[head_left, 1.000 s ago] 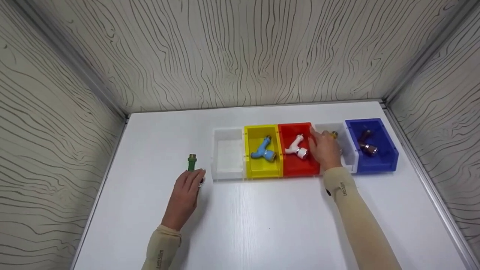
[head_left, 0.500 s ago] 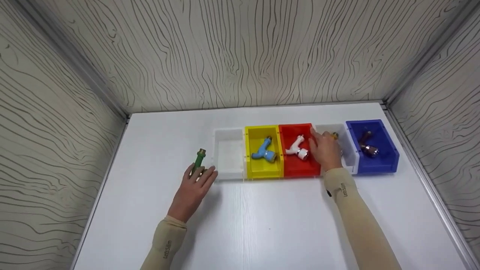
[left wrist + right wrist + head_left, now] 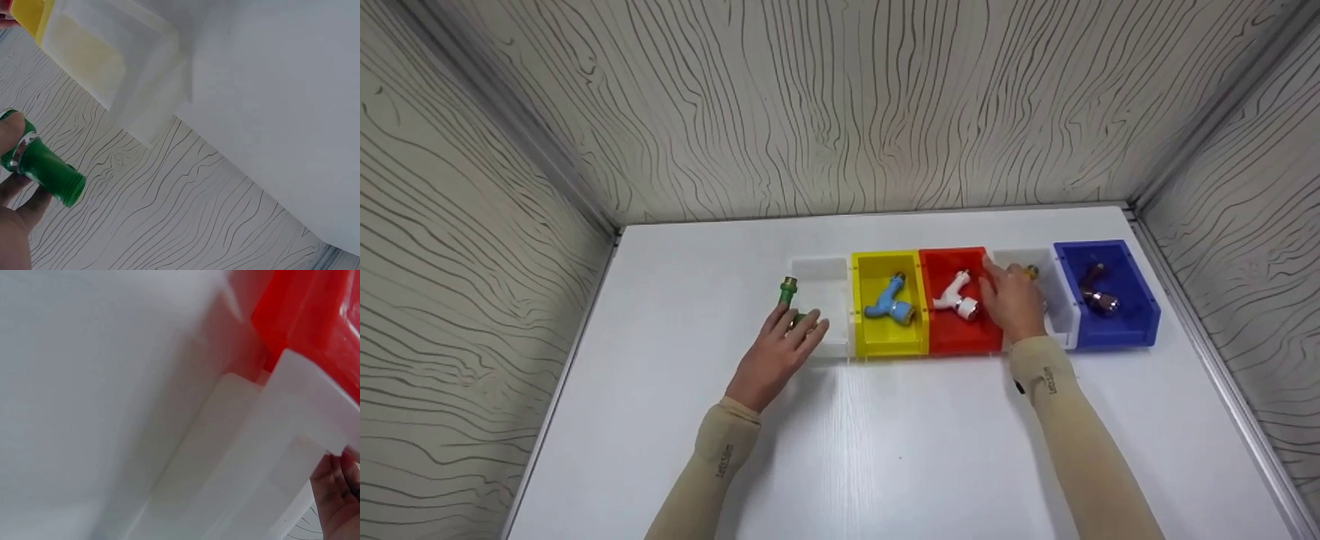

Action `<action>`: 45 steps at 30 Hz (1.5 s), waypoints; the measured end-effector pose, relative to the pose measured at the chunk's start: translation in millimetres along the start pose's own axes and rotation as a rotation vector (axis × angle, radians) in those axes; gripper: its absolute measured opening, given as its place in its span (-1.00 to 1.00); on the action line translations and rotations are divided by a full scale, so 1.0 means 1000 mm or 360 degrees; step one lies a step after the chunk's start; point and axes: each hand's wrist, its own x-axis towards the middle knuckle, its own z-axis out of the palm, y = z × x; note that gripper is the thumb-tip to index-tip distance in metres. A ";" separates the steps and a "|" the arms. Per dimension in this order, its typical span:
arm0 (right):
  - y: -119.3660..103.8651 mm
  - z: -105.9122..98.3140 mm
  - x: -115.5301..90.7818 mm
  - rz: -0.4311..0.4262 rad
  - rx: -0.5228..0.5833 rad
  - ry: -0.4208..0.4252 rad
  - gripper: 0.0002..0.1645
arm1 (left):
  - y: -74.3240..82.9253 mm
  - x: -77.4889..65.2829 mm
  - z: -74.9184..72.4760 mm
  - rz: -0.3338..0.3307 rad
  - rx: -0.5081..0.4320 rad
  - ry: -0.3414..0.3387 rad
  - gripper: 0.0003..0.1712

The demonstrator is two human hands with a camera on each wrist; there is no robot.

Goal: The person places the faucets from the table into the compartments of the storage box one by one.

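A green tap (image 3: 787,291) with a brass threaded end is in my left hand (image 3: 770,364), over the left edge of the leftmost white bin (image 3: 821,349). In the left wrist view my thumb and fingers pinch the tap's green knob (image 3: 52,171) near its silver band. My right hand (image 3: 1016,304) rests at the wall between the red bin (image 3: 960,341) and the other white bin (image 3: 1061,315). Its fingertips are mostly hidden. Beneath that hand, a brass tap end (image 3: 1032,271) shows in the white bin.
The bins stand side by side in a row on the white table (image 3: 840,450). A blue tap (image 3: 891,300) lies in the yellow bin (image 3: 889,347), a white tap (image 3: 958,296) in the red one, and a brown tap (image 3: 1095,289) in the blue bin (image 3: 1121,330). Wood-patterned panels (image 3: 840,105) surround the table.
My left hand has carried the green tap rightward and away from me, from the table beside the row to the leftmost white bin. The right hand has stayed in place.
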 end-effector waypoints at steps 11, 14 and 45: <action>-0.001 0.001 0.000 -0.0003 0.0012 -0.0017 -0.42 | 0.001 0.033 0.013 0.0100 0.0042 -0.0149 -0.14; -0.002 0.000 0.000 0.0010 0.0005 -0.0028 -0.42 | 0.002 0.040 0.017 0.0107 0.0072 -0.0166 -0.18; 0.001 0.002 0.001 -0.0064 -0.0015 0.0069 -0.46 | -0.003 0.070 0.058 -0.0074 -0.0257 -0.0235 -0.31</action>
